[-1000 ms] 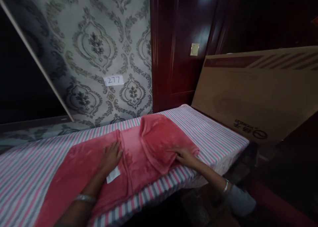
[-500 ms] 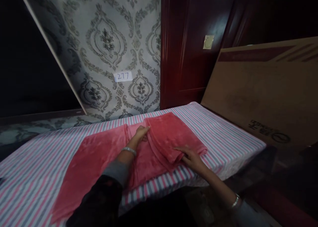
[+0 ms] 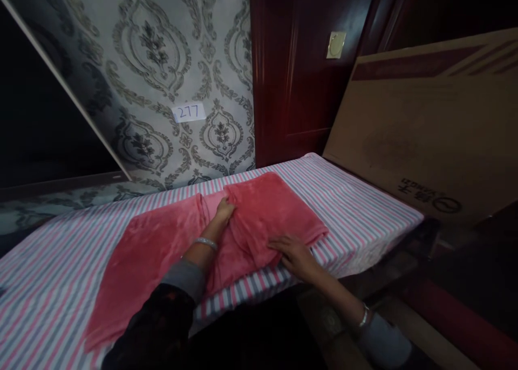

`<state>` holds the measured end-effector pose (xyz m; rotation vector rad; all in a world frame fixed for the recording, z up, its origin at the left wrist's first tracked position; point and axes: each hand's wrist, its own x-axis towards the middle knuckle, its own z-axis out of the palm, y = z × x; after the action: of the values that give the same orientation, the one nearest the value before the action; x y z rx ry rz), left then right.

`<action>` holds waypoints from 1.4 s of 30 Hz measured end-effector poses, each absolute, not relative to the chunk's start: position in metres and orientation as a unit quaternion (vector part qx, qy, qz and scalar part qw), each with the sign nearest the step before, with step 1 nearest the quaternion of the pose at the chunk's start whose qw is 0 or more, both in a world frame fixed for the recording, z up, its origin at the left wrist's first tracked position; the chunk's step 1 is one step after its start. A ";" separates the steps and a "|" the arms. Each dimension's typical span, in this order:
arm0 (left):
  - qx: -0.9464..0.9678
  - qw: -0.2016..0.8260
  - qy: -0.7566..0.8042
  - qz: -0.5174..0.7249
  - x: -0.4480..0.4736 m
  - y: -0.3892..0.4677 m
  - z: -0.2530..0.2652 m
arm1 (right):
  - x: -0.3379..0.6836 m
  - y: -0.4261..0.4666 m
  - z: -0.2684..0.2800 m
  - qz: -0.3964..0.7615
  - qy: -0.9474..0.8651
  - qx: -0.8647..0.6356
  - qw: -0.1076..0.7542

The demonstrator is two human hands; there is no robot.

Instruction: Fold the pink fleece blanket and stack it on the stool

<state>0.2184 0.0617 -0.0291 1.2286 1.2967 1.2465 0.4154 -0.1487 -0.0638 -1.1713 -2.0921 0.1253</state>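
Note:
A plush pinkish-red blanket (image 3: 157, 257) lies across the striped tablecloth, with its right part (image 3: 279, 208) folded over in layers. My left hand (image 3: 225, 209) is closed on the inner edge of that folded part, towards the back. Nearer the front, my right hand (image 3: 292, 254) rests on the fold's front corner with fingers stretched out over the fabric. Its thumb is not clearly visible. A paler strip of the blanket shows between the left part and the fold.
The striped cloth (image 3: 356, 213) covers the table. A big cardboard box (image 3: 424, 122) leans at the right. Behind are patterned wallpaper (image 3: 162, 52), a paper label (image 3: 189, 112) reading 277, and a dark red door panel (image 3: 291, 62). A dark screen (image 3: 44, 116) stands at the left.
The folded part's inner edge has shifted left with my left hand. My right hand has moved left along the front, its fingers now flatter on the corner. The view has tilted down slightly.

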 end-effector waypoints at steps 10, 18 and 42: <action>0.450 0.559 0.493 0.492 0.214 0.001 -0.018 | 0.417 -0.146 -0.073 0.118 -0.752 -0.491 0.423; 0.424 0.684 0.401 0.437 0.202 -0.106 -0.028 | 0.419 -0.150 -0.070 0.145 -0.767 -0.479 0.401; 0.458 0.618 0.434 0.469 0.196 -0.122 -0.054 | 0.364 -0.155 -0.035 0.048 -0.773 -0.446 0.449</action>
<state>0.1959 -0.1221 -0.0539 1.0543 0.9993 1.0785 0.3644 -0.1552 -0.0354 -1.1027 -1.9114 0.1187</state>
